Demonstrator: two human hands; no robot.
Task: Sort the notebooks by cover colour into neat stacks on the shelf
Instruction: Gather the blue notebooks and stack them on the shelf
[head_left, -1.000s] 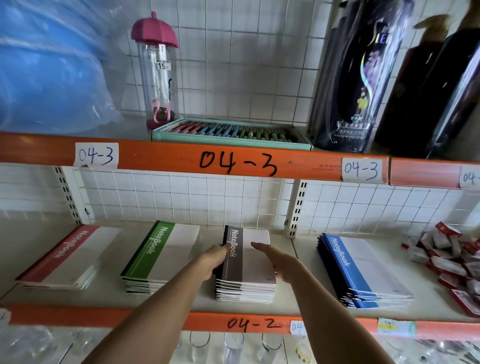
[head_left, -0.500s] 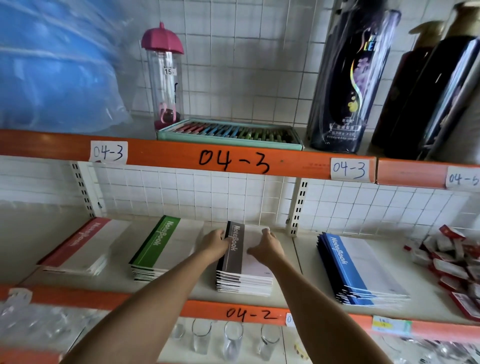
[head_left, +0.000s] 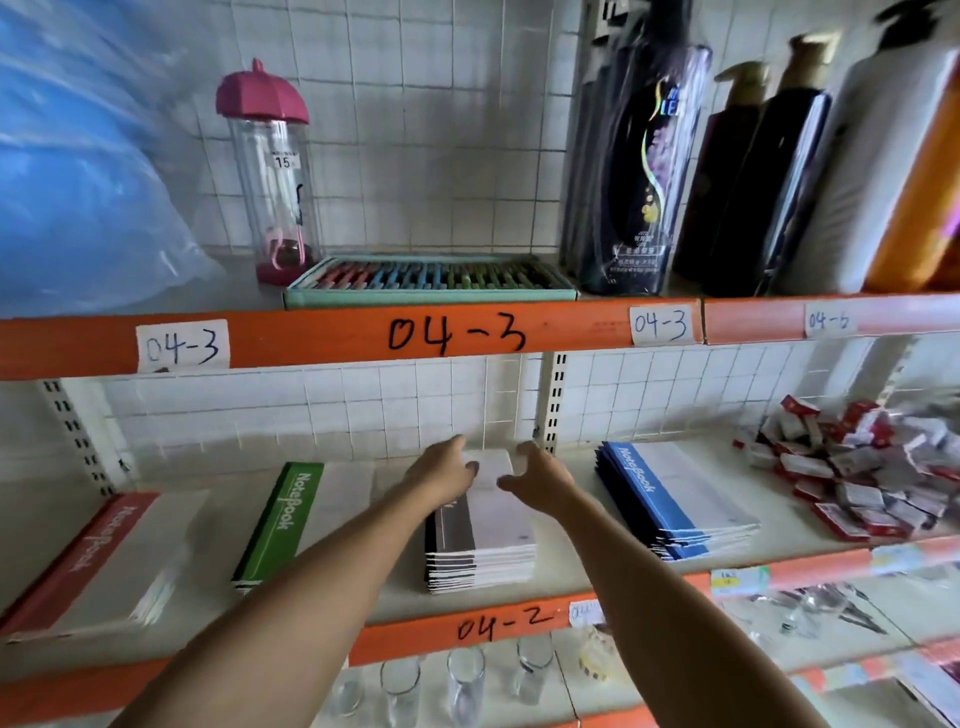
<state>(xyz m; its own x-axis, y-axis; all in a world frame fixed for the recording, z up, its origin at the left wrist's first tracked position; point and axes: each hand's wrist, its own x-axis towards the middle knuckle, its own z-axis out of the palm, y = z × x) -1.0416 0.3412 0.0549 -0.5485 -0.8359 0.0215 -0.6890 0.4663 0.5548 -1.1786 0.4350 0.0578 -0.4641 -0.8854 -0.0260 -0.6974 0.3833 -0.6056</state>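
Four notebook stacks lie along the shelf (head_left: 563, 574) marked 04-2: red (head_left: 104, 561) at the left, then green (head_left: 296, 519), black (head_left: 488, 540) in the middle and blue (head_left: 675, 499) to the right. Both hands are at the far end of the black stack. My left hand (head_left: 441, 475) rests on its far left corner and hides part of the cover strip. My right hand (head_left: 540, 475) sits at the far right corner, with fingers spread and loosely curved and the thumb over the top cover. Neither hand lifts a notebook.
A heap of small red-and-white packets (head_left: 852, 473) lies at the right end of the shelf. Above, shelf 04-3 carries a pink-capped bottle (head_left: 270, 171), a tray of pens (head_left: 431, 278), dark pump bottles (head_left: 639, 156) and a blue plastic bag (head_left: 67, 171). Drinking glasses (head_left: 462, 686) stand on the shelf below.
Both hands slid from the sides of the black stack back to its far end. The view shifted, so the shelves appear further right.
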